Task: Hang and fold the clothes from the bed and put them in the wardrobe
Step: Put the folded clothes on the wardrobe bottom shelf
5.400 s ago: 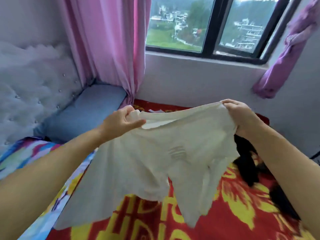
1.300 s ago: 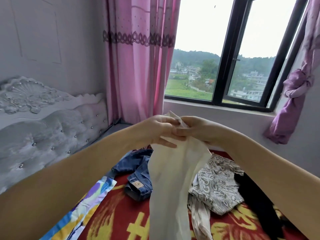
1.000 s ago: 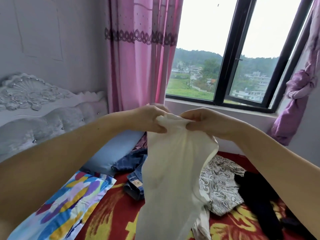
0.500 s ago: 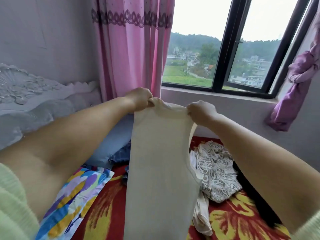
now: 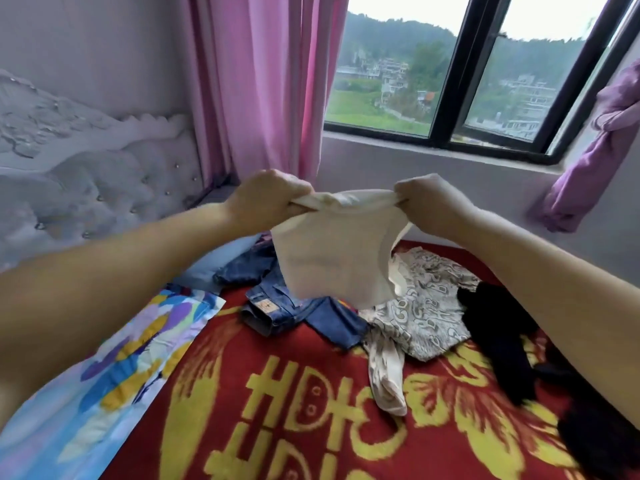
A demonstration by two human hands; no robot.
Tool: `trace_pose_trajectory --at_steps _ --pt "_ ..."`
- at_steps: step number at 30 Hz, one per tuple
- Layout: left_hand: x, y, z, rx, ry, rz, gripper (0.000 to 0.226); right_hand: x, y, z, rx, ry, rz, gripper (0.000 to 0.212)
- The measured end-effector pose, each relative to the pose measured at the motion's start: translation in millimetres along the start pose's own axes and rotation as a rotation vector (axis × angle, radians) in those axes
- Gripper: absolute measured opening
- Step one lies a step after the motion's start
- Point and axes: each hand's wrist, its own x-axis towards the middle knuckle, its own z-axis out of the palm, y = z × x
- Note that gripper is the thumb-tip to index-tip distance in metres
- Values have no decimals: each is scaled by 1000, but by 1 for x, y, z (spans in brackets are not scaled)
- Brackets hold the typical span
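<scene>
A cream garment (image 5: 332, 251), folded into a short panel, hangs in the air above the bed. My left hand (image 5: 266, 199) grips its top left corner and my right hand (image 5: 429, 202) grips its top right corner. Below it on the red and yellow blanket (image 5: 294, 403) lie blue jeans (image 5: 277, 306), a grey patterned top (image 5: 422, 313) and black clothes (image 5: 502, 334). The wardrobe is out of view.
A colourful pillow (image 5: 114, 368) and a blue pillow (image 5: 221, 261) lie at the left by the padded headboard (image 5: 86, 188). Pink curtains (image 5: 263, 81) hang beside the window (image 5: 450, 81); a purple knotted curtain (image 5: 595, 154) hangs at the right.
The garment hung long from my hands half a second ago; now it is folded up short. My hands have spread apart and the view has tipped down over the bed.
</scene>
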Motion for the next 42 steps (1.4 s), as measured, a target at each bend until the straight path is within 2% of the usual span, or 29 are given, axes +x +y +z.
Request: trace_pose_trajectory --at_steps 3,5,8,10,14,17,20,23,24,26,28,29,31,32,34,36,39,42 --pt "-67 37 46 -41 -97 155 37 -68 -20 58 170 -149 -1 14" --pt "-123 62 86 -111 -220 164 27 -115 -42 111 185 -347 -49 16" --pt "-208 105 146 -208 -624 75 11 -189 -85 187 256 -626 -124 21" --pt "-259 135 177 -243 -956 11 22 -235 -115 225 248 -750 -223 24" --pt "-334 184 208 -423 -1313 -76 27 -307 -162 280 288 -985 -385 30" --pt "-366 202 223 -595 -1467 -155 25 -336 -178 306 380 -1113 -464 25" --pt "-368 190 243 -739 -1527 -346 32 -322 -178 325 414 -1197 -464 21" --pt "-347 149 279 -700 -1517 -515 38 -272 -166 355 357 -1126 -382 22" --pt "-337 134 292 -681 -1468 -577 33 -253 -161 364 354 -1084 -295 23" --pt "-319 99 326 -530 -1306 -695 10 -220 -155 390 454 -957 7 26" --pt "-314 79 355 -241 -1085 -762 48 -204 -158 412 537 -743 288 36" --pt "-314 78 363 -161 -985 -787 61 -202 -163 420 549 -646 348 39" --pt "-326 95 377 -101 -922 -722 70 -213 -182 438 559 -584 286 44" --pt "-339 112 386 -95 -961 -644 73 -226 -196 448 560 -640 198 52" --pt "-373 156 390 -113 -1105 -493 79 -266 -220 461 483 -856 -14 73" --pt "-408 188 387 -167 -1235 -459 85 -305 -228 474 390 -984 -147 85" --pt "-435 197 392 -230 -1370 -440 97 -333 -216 495 321 -1042 -121 90" --pt "-438 186 399 -240 -1429 -375 111 -332 -213 505 273 -1045 -121 83"
